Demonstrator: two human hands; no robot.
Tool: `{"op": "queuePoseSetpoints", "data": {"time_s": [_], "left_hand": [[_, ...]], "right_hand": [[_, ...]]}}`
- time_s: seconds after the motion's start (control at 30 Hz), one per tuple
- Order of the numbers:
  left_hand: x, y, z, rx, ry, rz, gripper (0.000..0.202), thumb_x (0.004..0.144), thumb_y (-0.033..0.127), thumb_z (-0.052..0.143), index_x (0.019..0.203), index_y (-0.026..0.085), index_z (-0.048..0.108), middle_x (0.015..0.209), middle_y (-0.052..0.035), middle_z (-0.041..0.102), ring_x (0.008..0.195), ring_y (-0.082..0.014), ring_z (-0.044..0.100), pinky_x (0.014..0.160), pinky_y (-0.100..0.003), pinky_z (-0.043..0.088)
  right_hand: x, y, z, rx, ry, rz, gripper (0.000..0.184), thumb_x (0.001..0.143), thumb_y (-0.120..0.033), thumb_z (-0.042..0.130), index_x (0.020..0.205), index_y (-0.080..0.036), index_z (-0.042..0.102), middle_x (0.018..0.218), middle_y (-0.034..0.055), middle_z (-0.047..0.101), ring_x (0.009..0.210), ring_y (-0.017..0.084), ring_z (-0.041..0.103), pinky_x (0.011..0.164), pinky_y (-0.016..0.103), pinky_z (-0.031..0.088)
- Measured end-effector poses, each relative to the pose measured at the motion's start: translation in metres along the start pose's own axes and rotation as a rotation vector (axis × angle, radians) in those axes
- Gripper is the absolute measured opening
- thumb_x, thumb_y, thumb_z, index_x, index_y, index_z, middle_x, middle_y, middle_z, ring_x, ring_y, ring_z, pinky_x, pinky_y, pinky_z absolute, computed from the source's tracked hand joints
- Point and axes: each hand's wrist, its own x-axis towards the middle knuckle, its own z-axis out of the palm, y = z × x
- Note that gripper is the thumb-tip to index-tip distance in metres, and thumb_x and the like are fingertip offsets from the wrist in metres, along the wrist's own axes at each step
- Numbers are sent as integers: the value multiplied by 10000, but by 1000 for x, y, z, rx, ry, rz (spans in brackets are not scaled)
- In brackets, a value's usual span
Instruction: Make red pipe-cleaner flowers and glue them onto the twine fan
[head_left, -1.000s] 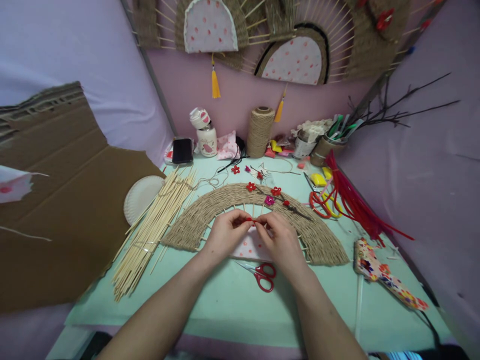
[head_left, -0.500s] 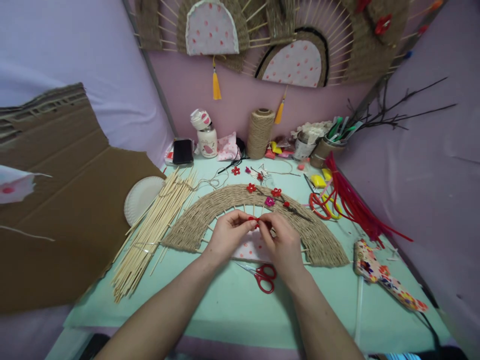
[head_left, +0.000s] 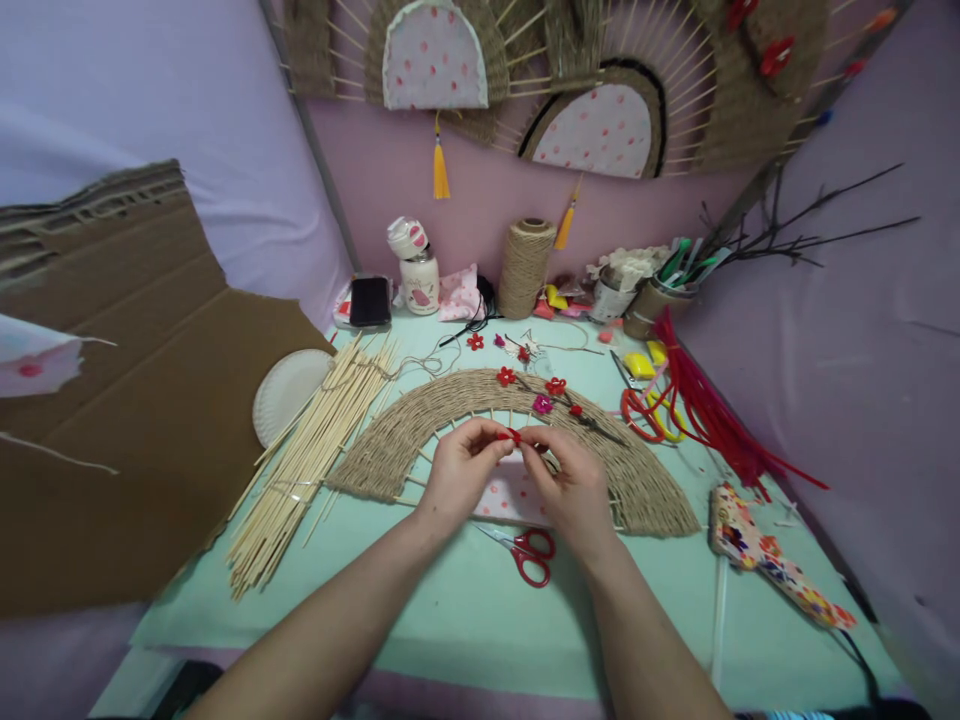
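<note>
Both hands meet over the middle of a fan-shaped piece woven from twine. Between the fingertips of my left hand and my right hand is a small piece of red pipe cleaner, mostly covered by the fingers. Each hand pinches one side of it. Under them shows white cloth with pink dots. A dark twig with red and magenta pipe-cleaner flowers lies on the woven band. Red-handled scissors rest just below the hands.
Left lie a bundle of thin sticks, a paper plate and a big cardboard sheet. A twine spool stands at the back. On the right are red pipe cleaners, orange-handled scissors and a flower-patterned glue gun.
The fingers have shifted slightly around the red pipe cleaner, which stays pinched between both hands. The whole view has moved a little; the things on the table lie as before.
</note>
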Motion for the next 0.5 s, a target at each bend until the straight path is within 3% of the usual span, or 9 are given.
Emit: {"op": "queuePoseSetpoints", "data": {"time_s": [0.13,0.3,0.5], "left_hand": [[-1,-2,3,-26,42,15,48,695,194,664,727,159,657,767,-22,682,758,-148,618,743,-273,475],[-3,-1,6,-34,78,37,67,686,212,684,713,160,652,740,-26,681,747,-155,624,741,-285,483],[-5,-3,8,-23,75,55,43,695,196,675,706,160,654,812,-43,690,788,-156,628,759,-282,480]], "right_hand": [[-1,-3,3,-32,29,-53,108,893,-179,504,887,-236,596,924,39,675,895,198,599,808,351,453],[-2,-6,6,-74,70,-51,105,887,-174,500,851,-233,578,821,30,643,796,190,565,728,335,440],[-3,-1,4,-91,38,53,77,862,-189,509,802,-224,543,769,18,579,757,184,516,673,312,403]]}}
